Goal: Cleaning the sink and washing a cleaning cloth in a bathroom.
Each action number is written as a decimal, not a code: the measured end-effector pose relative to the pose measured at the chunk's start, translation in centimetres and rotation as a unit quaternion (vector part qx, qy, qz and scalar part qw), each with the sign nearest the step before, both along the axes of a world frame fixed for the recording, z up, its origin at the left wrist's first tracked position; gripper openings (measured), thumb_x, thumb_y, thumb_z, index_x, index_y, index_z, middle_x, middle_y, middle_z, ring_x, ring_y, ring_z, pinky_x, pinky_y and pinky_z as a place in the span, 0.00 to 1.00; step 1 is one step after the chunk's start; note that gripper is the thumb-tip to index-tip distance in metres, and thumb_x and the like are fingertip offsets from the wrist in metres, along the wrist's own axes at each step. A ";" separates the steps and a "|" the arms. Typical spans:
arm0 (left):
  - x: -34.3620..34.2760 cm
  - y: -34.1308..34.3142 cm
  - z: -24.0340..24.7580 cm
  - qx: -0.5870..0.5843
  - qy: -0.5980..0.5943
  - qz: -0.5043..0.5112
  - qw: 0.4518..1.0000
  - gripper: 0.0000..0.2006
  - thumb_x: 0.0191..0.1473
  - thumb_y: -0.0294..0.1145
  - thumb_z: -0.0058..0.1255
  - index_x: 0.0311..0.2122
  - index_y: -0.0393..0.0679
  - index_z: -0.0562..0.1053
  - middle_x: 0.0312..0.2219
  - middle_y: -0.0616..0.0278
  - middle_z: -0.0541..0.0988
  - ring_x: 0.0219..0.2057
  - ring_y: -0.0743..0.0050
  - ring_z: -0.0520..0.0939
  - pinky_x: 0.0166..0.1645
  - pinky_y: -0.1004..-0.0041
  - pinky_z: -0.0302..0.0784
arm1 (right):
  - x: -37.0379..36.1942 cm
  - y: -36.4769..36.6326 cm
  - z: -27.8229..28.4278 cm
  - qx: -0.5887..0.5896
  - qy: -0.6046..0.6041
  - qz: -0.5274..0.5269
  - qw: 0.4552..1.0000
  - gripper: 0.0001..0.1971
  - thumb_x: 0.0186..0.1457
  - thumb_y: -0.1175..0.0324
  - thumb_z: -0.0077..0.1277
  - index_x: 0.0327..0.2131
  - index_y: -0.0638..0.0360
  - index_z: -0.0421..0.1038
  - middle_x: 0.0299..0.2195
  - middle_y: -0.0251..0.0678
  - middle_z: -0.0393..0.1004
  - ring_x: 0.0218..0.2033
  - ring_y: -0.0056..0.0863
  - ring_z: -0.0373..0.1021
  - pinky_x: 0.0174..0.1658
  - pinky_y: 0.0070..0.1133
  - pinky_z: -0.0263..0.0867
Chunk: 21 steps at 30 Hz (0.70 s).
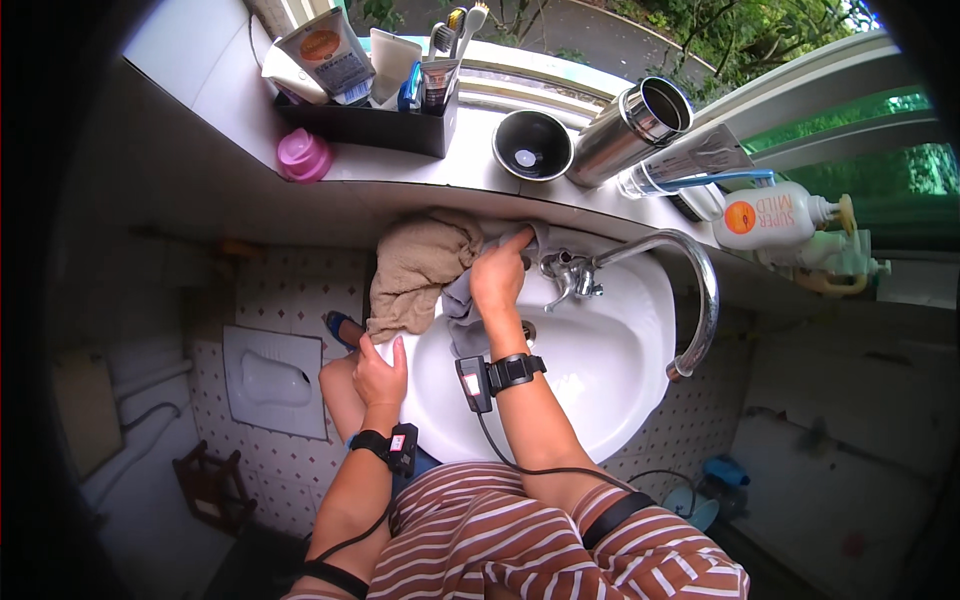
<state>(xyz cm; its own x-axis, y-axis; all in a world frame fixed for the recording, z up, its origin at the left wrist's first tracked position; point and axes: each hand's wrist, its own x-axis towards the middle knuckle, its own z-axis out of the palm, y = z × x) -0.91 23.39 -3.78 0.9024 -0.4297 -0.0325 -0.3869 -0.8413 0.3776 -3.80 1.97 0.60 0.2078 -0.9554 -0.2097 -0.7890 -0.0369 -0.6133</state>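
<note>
My right hand (497,280) reaches over the white washbasin (600,400) and presses a grey cloth (462,305) against its back left rim. The fingers are bent round the cloth, with one finger stretched toward the wall. A crumpled beige towel (420,268) lies over the basin's back left corner, beside the grey cloth. My left hand (382,378) grips the basin's left rim, thumb on top and fingers at the outer side, right at the towel's lower edge. The chrome tap (572,275) stands just right of my right hand.
The tap's curved spout (710,300) arches over the basin's right side. On the ledge behind stand a dark box (370,128) of tubes and toothbrushes, a pink container (304,156), a black bowl (533,146), a steel flask (630,130) and a pump bottle (770,215). A squat toilet (272,382) lies left.
</note>
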 end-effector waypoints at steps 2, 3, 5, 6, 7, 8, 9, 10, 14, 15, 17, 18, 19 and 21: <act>0.0 0.0 0.1 -0.001 0.002 0.000 1.000 0.25 0.47 0.49 0.47 0.42 0.37 0.63 0.26 0.43 0.75 0.26 0.41 0.76 0.30 0.54 0.71 | -0.4 0.7 -0.1 0.003 -0.001 0.034 0.999 0.29 0.50 0.72 0.39 0.52 0.73 0.38 0.25 0.60 0.70 0.30 0.56 0.68 0.33 0.41 0.64; 0.0 0.0 0.1 -0.002 0.006 0.001 1.000 0.25 0.47 0.49 0.47 0.42 0.37 0.63 0.26 0.42 0.75 0.26 0.41 0.76 0.30 0.54 0.71 | -0.6 0.8 -0.2 0.004 0.002 0.063 0.998 0.29 0.50 0.72 0.39 0.52 0.72 0.38 0.27 0.60 0.70 0.31 0.56 0.68 0.34 0.41 0.63; 0.0 0.0 0.2 -0.003 0.009 0.001 1.000 0.25 0.47 0.49 0.47 0.42 0.37 0.63 0.26 0.42 0.75 0.26 0.41 0.76 0.30 0.54 0.70 | -0.9 1.0 -0.6 0.004 0.004 0.090 0.996 0.29 0.50 0.71 0.39 0.52 0.71 0.38 0.28 0.60 0.70 0.32 0.56 0.68 0.35 0.42 0.63; 0.0 -0.1 0.2 -0.001 0.009 0.003 1.000 0.25 0.47 0.49 0.47 0.42 0.37 0.63 0.26 0.43 0.75 0.26 0.41 0.76 0.30 0.54 0.70 | -1.0 1.1 -1.0 -0.020 -0.003 0.072 0.997 0.29 0.51 0.70 0.38 0.53 0.72 0.37 0.28 0.61 0.70 0.32 0.57 0.67 0.36 0.41 0.62; 0.0 -0.1 0.2 0.002 0.009 0.006 1.000 0.25 0.48 0.50 0.47 0.42 0.38 0.63 0.26 0.43 0.75 0.26 0.40 0.76 0.30 0.54 0.71 | -1.1 1.1 -1.4 -0.043 -0.010 0.054 0.998 0.30 0.51 0.69 0.37 0.53 0.72 0.37 0.27 0.61 0.70 0.32 0.58 0.67 0.36 0.41 0.62; 0.0 -0.1 0.2 0.002 0.008 0.004 1.000 0.25 0.48 0.50 0.47 0.42 0.38 0.63 0.26 0.43 0.75 0.26 0.40 0.76 0.30 0.54 0.71 | -1.0 0.8 -1.1 -0.043 -0.010 0.053 0.998 0.30 0.51 0.69 0.37 0.53 0.72 0.37 0.27 0.61 0.70 0.32 0.58 0.67 0.36 0.41 0.62; 0.0 0.0 0.3 0.003 0.011 0.005 1.000 0.25 0.48 0.50 0.47 0.42 0.38 0.63 0.26 0.43 0.75 0.27 0.41 0.76 0.30 0.54 0.71 | -1.0 0.1 -0.8 -0.009 -0.015 -0.005 1.000 0.30 0.52 0.70 0.37 0.54 0.71 0.35 0.30 0.61 0.70 0.33 0.57 0.67 0.37 0.41 0.62; 0.0 0.0 0.3 0.004 0.014 0.006 1.000 0.25 0.47 0.50 0.47 0.42 0.38 0.63 0.26 0.43 0.75 0.27 0.41 0.76 0.30 0.54 0.71 | -0.9 -0.7 -0.6 0.026 -0.020 -0.063 0.997 0.31 0.52 0.70 0.37 0.54 0.70 0.34 0.32 0.62 0.69 0.34 0.56 0.67 0.39 0.41 0.62; -0.1 -0.1 0.3 -0.001 0.020 0.008 1.000 0.25 0.48 0.50 0.47 0.42 0.37 0.63 0.27 0.42 0.75 0.27 0.41 0.76 0.30 0.54 0.71 | -0.2 -1.5 -0.6 -0.006 -0.038 -0.139 0.990 0.31 0.52 0.70 0.36 0.55 0.70 0.33 0.33 0.62 0.69 0.34 0.56 0.67 0.39 0.40 0.63; -0.1 -0.2 0.5 0.000 0.023 0.007 1.000 0.25 0.48 0.50 0.47 0.42 0.37 0.63 0.28 0.42 0.75 0.27 0.41 0.76 0.31 0.54 0.71 | -0.1 -1.4 -0.4 -0.005 -0.037 -0.136 0.990 0.31 0.52 0.70 0.36 0.55 0.70 0.33 0.33 0.62 0.69 0.34 0.56 0.67 0.39 0.40 0.63; 0.0 -0.2 0.5 0.002 0.028 0.008 1.000 0.25 0.48 0.50 0.47 0.42 0.37 0.63 0.28 0.41 0.75 0.27 0.41 0.76 0.31 0.54 0.71 | -0.2 -0.9 0.0 -0.002 -0.053 -0.132 0.990 0.29 0.52 0.70 0.37 0.54 0.69 0.37 0.33 0.61 0.70 0.34 0.56 0.68 0.38 0.40 0.63; 0.0 -0.1 0.3 -0.003 0.024 0.005 1.000 0.25 0.47 0.50 0.47 0.42 0.37 0.63 0.28 0.42 0.75 0.27 0.41 0.76 0.31 0.54 0.71 | -0.1 -0.3 -0.2 -0.001 -0.051 -0.129 0.990 0.29 0.52 0.70 0.37 0.54 0.69 0.37 0.33 0.61 0.70 0.34 0.56 0.68 0.38 0.40 0.63; 0.0 0.0 0.2 -0.007 0.019 0.002 1.000 0.25 0.47 0.50 0.47 0.42 0.37 0.63 0.28 0.42 0.75 0.27 0.41 0.76 0.31 0.54 0.71 | 0.0 0.5 -0.3 0.002 -0.015 -0.075 0.997 0.28 0.51 0.70 0.37 0.53 0.68 0.39 0.33 0.61 0.70 0.34 0.56 0.68 0.38 0.41 0.63; 0.1 0.2 -0.2 -0.006 0.014 0.000 1.000 0.25 0.47 0.50 0.47 0.42 0.37 0.64 0.28 0.42 0.75 0.27 0.41 0.76 0.30 0.54 0.71 | -0.2 0.8 -0.5 -0.001 0.023 -0.022 0.999 0.27 0.51 0.70 0.38 0.53 0.65 0.42 0.35 0.59 0.69 0.33 0.55 0.68 0.37 0.42 0.62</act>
